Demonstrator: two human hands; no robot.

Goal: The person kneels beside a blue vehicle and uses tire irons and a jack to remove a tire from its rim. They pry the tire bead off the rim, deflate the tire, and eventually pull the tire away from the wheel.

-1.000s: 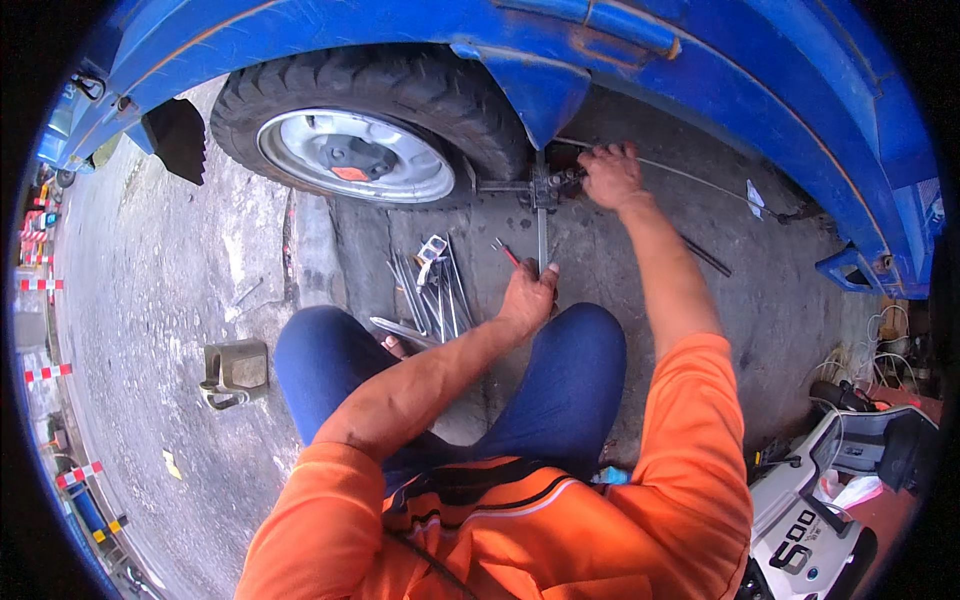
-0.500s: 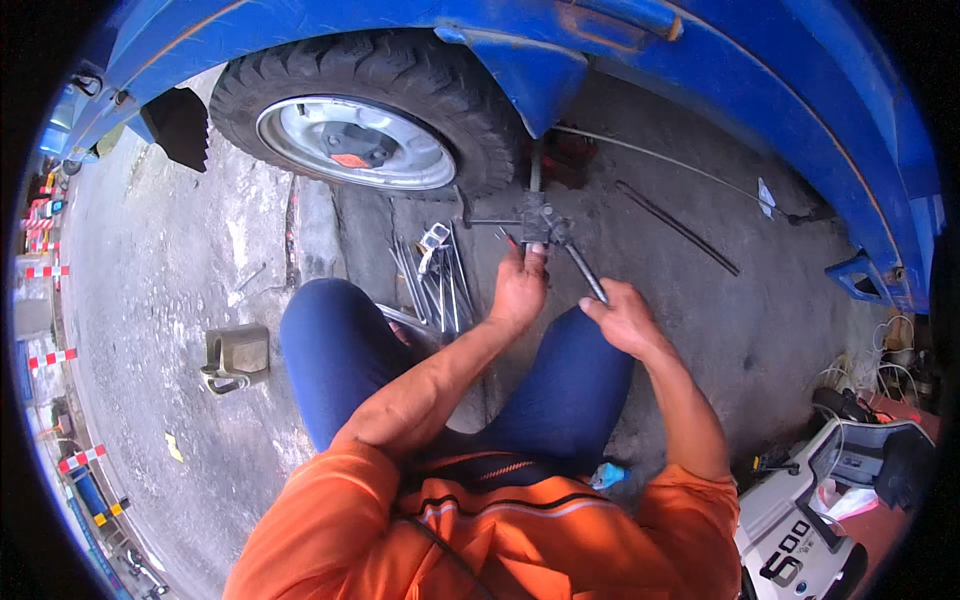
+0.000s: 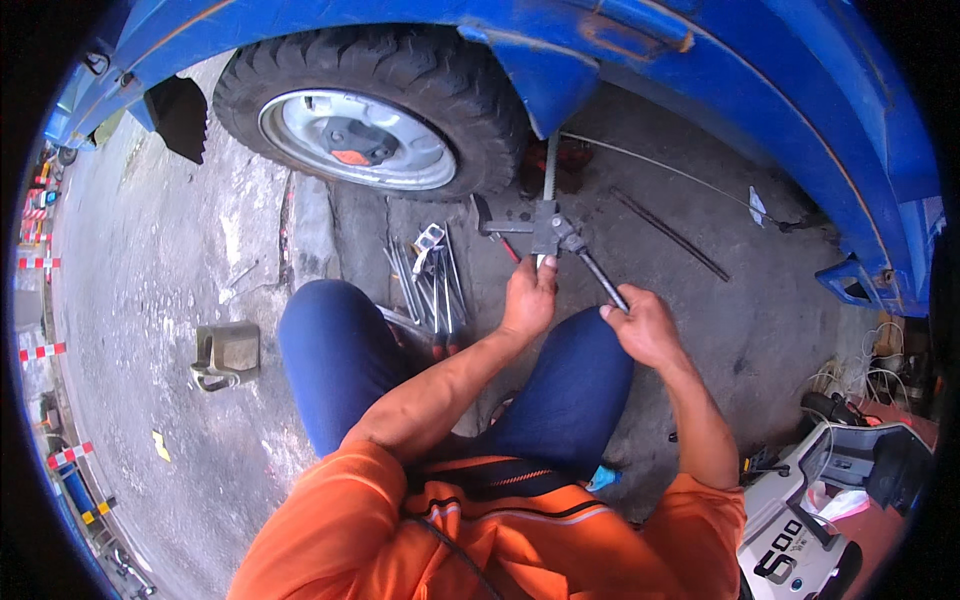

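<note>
A metal tool (image 3: 545, 230) with a toothed bar (image 3: 550, 175), a block on the bar and a side arm ending in a wide jaw (image 3: 481, 216) is between my hands and the blue vehicle. My left hand (image 3: 529, 300) is wrapped round the tool's near end, just below the block. In my right hand (image 3: 647, 324) is the end of its dark handle (image 3: 600, 276), which slants out from the block. The bar's far end lies near the blue mudguard (image 3: 545, 85), beside the tyre (image 3: 480, 120).
On the floor by my left knee lie several wrenches and long tools (image 3: 430, 275). A metal can (image 3: 227, 355) stands further left. Blue bodywork (image 3: 760, 100) arches overhead with a cable (image 3: 660, 165) beneath it. A long dark rod (image 3: 670, 232) lies right. A white scooter (image 3: 800, 520) stands lower right.
The tool and both hands have shifted slightly to the right, and more of the toothed bar shows. The side arm's jaw shows more broadly. Both grips are kept.
</note>
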